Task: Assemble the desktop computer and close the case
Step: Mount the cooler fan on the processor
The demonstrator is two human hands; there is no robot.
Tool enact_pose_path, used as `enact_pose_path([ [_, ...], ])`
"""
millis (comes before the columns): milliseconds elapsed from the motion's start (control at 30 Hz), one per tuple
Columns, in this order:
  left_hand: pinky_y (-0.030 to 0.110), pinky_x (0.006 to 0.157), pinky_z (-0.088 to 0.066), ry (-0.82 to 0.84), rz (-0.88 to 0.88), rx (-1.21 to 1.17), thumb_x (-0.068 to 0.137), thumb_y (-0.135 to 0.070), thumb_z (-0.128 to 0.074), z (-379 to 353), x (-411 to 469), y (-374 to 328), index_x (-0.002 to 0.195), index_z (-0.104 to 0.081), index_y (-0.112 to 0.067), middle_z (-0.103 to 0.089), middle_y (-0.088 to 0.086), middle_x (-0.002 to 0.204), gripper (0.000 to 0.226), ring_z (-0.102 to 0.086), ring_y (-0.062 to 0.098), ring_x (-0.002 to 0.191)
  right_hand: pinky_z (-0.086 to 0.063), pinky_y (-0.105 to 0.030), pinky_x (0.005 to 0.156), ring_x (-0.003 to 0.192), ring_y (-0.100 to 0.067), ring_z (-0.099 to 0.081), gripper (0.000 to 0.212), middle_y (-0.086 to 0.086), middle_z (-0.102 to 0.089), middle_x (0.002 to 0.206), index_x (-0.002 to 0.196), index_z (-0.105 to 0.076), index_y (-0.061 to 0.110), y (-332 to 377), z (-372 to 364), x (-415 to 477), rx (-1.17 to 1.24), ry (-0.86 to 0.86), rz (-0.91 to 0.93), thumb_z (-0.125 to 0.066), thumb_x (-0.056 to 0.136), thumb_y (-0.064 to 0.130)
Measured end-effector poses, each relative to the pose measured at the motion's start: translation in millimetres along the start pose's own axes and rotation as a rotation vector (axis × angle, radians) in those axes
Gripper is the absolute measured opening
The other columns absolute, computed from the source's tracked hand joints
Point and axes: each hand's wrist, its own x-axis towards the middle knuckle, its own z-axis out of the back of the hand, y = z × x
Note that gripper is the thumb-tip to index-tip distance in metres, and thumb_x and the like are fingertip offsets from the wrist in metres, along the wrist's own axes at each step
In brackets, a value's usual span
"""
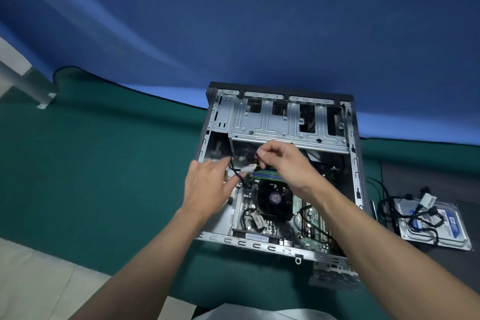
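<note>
You have one open computer case (285, 122), with one cooler fan (274, 199), one black cable (233, 167) and one white connector (248, 168) inside. One hard drive (452, 239) lies at four o'clock. Two hands are here: left hand (207, 187), right hand (285, 163).

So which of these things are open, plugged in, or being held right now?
Grey metal computer case: lying on its side, open, panel off.
Black round cooler fan: mounted on the green motherboard.
Silver hard drive with blue label: outside the case, flat, loose black cables on it.
Black cable with white plug: lifted above the board.
Right hand: pinching the cable's end.
Left hand: at the cable, grip blurred.
</note>
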Motion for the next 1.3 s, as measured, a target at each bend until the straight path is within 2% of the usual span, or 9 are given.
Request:
enact_pose_path([
  [100, 0.028, 0.064, -0.052, 0.160, 0.266, -0.529, 0.097, -0.037, -0.058, -1.6, 15.8, -32.2, 0.115, -0.069, -0.021, -0.068, -0.002, 0.062, 0.026, -0.063, 0.013, 0.057, -0.042, -0.030, 0.082, 0.071, -0.008, -0.055, 0.020, 0.009, -0.060, 0.066, 0.077, -0.061, 0.023, -0.1, 10.3, -8.6, -0.004, -0.056, 0.065, -0.055, 0.096, 0.022],
  [200, 0.021, 0.041, -0.036, 0.264, 0.537, -0.993, 0.103, -0.043, -0.043, 0.5, 29.7, -53.0, 0.105, -0.071, -0.011, -0.065, 0.006, 0.053, 0.041, -0.047, 0.012, 0.037, -0.039, -0.028, 0.070, 0.065, -0.006, -0.051, 0.018, 0.009, -0.058, 0.068, 0.082, -0.060, 0.023, -1.3, 22.3, -14.5, -0.013, -0.213, 0.102, -0.051, 0.097, 0.021],
  [367, 0.022, 0.048, -0.032, 0.491, 0.453, -1.340, 0.091, -0.068, -0.039, 10.7, 40.0, -78.8, 0.078, -0.074, -0.010, -0.067, 0.013, 0.066, 0.069, -0.051, 0.015, 0.048, -0.039, -0.031, 0.065, 0.066, -0.009, -0.049, 0.015, 0.006, -0.060, 0.084, 0.092, -0.057, 0.023, -2.0, 39.1, -19.7, 0.004, -0.428, 0.057, -0.046, 0.100, 0.027],
  [467, 0.015, 0.045, -0.035, 0.463, 0.411, -1.426, 0.088, -0.038, -0.063, 16.3, 47.2, -94.5, 0.083, -0.066, -0.007, -0.061, 0.002, 0.060, 0.031, -0.050, 0.009, 0.050, -0.045, -0.028, 0.083, 0.097, -0.010, -0.057, 0.016, 0.007, -0.060, 0.108, 0.112, -0.055, 0.021, -6.5, 45.8, -24.6, -0.082, -0.491, 0.000, -0.045, 0.100, 0.027],
  [600, 0.016, 0.044, -0.036, 0.277, 0.669, -1.766, 0.100, -0.019, -0.051, 17.9, 56.2, -113.0, 0.084, -0.061, -0.008, -0.055, -0.001, 0.057, 0.023, -0.046, 0.007, 0.047, -0.040, -0.020, 0.081, 0.099, 0.001, -0.053, 0.034, 0.017, -0.056, 0.108, 0.122, -0.052, 0.023, -21.5, 46.8, -45.3, -0.101, -0.444, -0.061, -0.039, 0.099, 0.043],
  [733, 0.019, 0.050, -0.028, 0.134, 0.930, -2.137, 0.101, -0.016, -0.046, 15.2, 61.0, -122.3, 0.081, -0.058, -0.008, -0.053, -0.001, 0.057, 0.025, -0.040, 0.008, 0.049, -0.049, -0.042, 0.093, 0.099, -0.020, -0.066, 0.043, 0.000, -0.069, 0.107, 0.116, -0.058, 0.020, -32.2, 49.0, -56.9, 0.290, -0.266, -0.251, -0.039, 0.096, 0.052],
  [867, 0.018, 0.049, -0.026, 0.165, 0.988, -2.069, 0.102, -0.016, -0.044, 6.4, 55.4, -131.8, 0.079, -0.057, -0.008, -0.051, 0.000, 0.054, 0.027, -0.038, 0.008, 0.047, -0.053, -0.041, 0.083, 0.097, -0.031, -0.068, 0.046, -0.017, -0.070, 0.106, 0.120, -0.052, 0.010, -28.0, 48.9, -54.1, 1.008, -0.195, -0.326, -0.046, 0.096, 0.048],
  [1000, 0.018, 0.044, -0.029, 0.255, 0.966, -1.837, 0.102, -0.017, -0.045, -2.1, 47.8, -136.8, 0.080, -0.055, -0.008, -0.050, 0.001, 0.054, 0.025, -0.040, 0.009, 0.045, -0.053, -0.034, 0.078, 0.095, -0.024, -0.066, 0.028, -0.014, -0.070, 0.101, 0.110, -0.057, 0.004, -17.8, 55.5, -43.7, 1.329, -0.331, -0.298, -0.053, 0.096, 0.028],
  [1300, 0.025, 0.048, -0.037, 0.220, 0.913, -1.051, 0.098, -0.028, -0.059, -12.3, 45.0, -144.7, 0.091, -0.062, -0.001, -0.063, 0.006, 0.062, 0.028, -0.052, 0.015, 0.050, -0.055, -0.025, 0.066, 0.070, -0.013, -0.067, 0.024, -0.009, -0.074, 0.087, 0.107, -0.062, 0.013, -16.0, 68.3, -47.2, 1.160, -0.564, -0.114, -0.060, 0.088, -0.001],
])
